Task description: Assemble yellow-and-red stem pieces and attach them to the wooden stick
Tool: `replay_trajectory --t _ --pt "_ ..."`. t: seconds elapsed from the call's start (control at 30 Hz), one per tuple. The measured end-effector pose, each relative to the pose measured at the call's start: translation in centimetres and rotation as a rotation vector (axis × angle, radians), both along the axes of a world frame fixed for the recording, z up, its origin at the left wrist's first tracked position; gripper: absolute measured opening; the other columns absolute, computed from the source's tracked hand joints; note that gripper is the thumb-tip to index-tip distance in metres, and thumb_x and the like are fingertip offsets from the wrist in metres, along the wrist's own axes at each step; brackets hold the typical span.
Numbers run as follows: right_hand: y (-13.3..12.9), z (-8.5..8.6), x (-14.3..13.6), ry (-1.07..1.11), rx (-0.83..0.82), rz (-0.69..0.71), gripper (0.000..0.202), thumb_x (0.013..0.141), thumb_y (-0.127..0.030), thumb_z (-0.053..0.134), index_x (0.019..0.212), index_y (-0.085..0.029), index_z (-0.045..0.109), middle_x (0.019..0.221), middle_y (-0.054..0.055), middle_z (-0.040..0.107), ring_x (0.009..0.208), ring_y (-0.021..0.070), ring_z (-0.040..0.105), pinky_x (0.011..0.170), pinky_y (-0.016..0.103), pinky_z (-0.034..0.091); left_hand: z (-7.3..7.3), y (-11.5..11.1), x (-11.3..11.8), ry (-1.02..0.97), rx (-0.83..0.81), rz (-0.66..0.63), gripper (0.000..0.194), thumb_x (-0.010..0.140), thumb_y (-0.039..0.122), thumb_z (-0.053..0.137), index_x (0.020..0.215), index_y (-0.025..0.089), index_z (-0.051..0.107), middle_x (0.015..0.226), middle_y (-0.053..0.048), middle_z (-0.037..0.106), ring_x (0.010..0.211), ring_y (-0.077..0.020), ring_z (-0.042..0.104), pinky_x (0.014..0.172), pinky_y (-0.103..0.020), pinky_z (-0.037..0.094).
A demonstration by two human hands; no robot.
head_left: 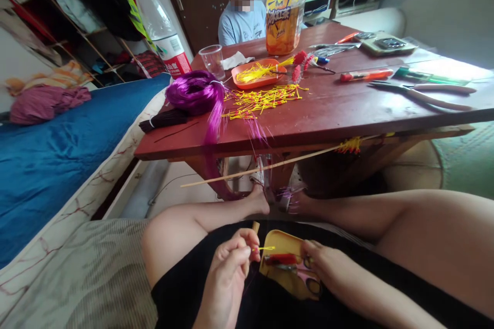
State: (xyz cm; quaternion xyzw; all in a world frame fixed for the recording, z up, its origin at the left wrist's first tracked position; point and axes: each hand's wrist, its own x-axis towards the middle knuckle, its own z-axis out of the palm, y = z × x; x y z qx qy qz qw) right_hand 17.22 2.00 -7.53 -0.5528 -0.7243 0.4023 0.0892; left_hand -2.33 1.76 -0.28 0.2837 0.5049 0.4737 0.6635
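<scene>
My left hand (233, 262) pinches a small yellow piece (267, 248) with a red tip, above my lap. A wooden stick end (256, 226) shows just behind its fingers. My right hand (328, 264) reaches over the right side of a yellow tray (283, 239) on my lap, its fingers at the handles of pink scissors (309, 280). Whether those fingers grip the scissors is hidden. A red-handled item (280, 259) lies in the tray beside the scissors.
On the red table (328, 108) are purple thread (195, 91), yellow pieces (266, 97), an orange dish (252, 82), pliers (420, 93) and bottles. A thin stick (262, 168) crosses the near edge. A person (243, 23) sits behind the table.
</scene>
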Motion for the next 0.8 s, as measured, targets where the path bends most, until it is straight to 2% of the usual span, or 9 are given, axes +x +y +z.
replay_trajectory --t 0.1,0.17,0.3,0.43,0.53,0.63,0.73,0.8 --pt "0.4 -2.9 -3.1 -0.169 0.048 0.131 0.021 0.069 -0.002 0.054 0.085 -0.015 0.062 0.083 0.007 0.066 0.070 0.0178 0.062 0.058 0.023 0.039 0.1 -0.5 0.2 -0.197 -0.073 0.137 0.019 0.063 0.019 0.060 0.046 0.016 0.052 0.077 -0.004 0.056 0.074 -0.0152 0.050 0.071 -0.025 0.045" --pt "0.6 -3.7 -4.4 -0.215 0.091 0.152 0.028 0.068 0.002 0.053 0.090 -0.014 0.062 0.089 0.009 0.065 0.077 0.0202 0.062 0.062 0.025 0.041 0.2 -0.8 0.3 -0.304 -0.119 0.177 0.018 0.061 0.019 0.062 0.046 0.016 0.054 0.070 -0.004 0.056 0.075 -0.0163 0.053 0.072 -0.026 0.046" --pt "0.5 -3.2 -3.8 -0.290 0.196 0.185 0.027 0.072 -0.002 0.054 0.093 -0.017 0.062 0.098 0.008 0.063 0.092 0.0243 0.056 0.077 0.033 0.040 0.5 -1.2 -0.1 -0.402 -0.174 0.227 0.016 0.060 0.021 0.066 0.047 0.018 0.057 0.057 0.000 0.050 0.070 -0.0164 0.055 0.073 -0.030 0.049" --pt "-1.2 -3.0 -2.5 -0.392 0.208 0.206 0.013 0.073 -0.010 0.058 0.081 -0.016 0.068 0.089 0.011 0.065 0.084 0.0275 0.058 0.070 0.035 0.042 0.5 -1.4 -0.1 -0.228 -0.050 0.272 0.024 0.067 0.027 0.067 0.048 0.017 0.056 0.060 -0.001 0.054 0.066 -0.0149 0.052 0.069 -0.027 0.047" --pt "-2.5 -3.6 -2.5 -0.471 0.210 0.201 0.022 0.077 -0.005 0.051 0.083 -0.012 0.071 0.089 0.017 0.066 0.081 0.0295 0.061 0.066 0.037 0.043 -0.6 -1.6 0.0 -0.199 -0.040 0.258 0.027 0.068 0.030 0.068 0.049 0.015 0.056 0.066 -0.004 0.059 0.070 -0.0149 0.053 0.070 -0.025 0.045" --pt "-3.1 -4.2 -2.8 -0.505 0.221 0.198 0.027 0.078 -0.002 0.048 0.085 -0.013 0.072 0.098 0.018 0.066 0.085 0.0306 0.061 0.066 0.038 0.044 -2.3 -2.0 -0.2 -0.340 -0.218 0.288 0.021 0.066 0.027 0.070 0.053 0.014 0.059 0.073 -0.005 0.062 0.073 -0.0148 0.055 0.069 -0.026 0.046" --pt "-3.3 -4.5 -2.8 -0.537 0.225 0.196 0.033 0.074 0.003 0.046 0.085 -0.015 0.072 0.102 0.017 0.066 0.087 0.0305 0.062 0.067 0.038 0.046 -3.5 -2.5 -0.5 -0.383 -0.313 0.384 0.012 0.067 0.023 0.068 0.061 0.014 0.064 0.081 -0.007 0.064 0.078 -0.0166 0.057 0.068 -0.028 0.047" --pt "-3.5 -4.3 -2.6 -0.540 0.229 0.181 0.035 0.070 0.005 0.046 0.082 -0.015 0.072 0.104 0.018 0.065 0.089 0.0302 0.062 0.068 0.037 0.047 -3.5 -2.8 -0.4 -0.329 -0.293 0.446 0.011 0.068 0.023 0.066 0.071 0.014 0.068 0.084 -0.008 0.064 0.080 -0.0174 0.058 0.068 -0.029 0.047"
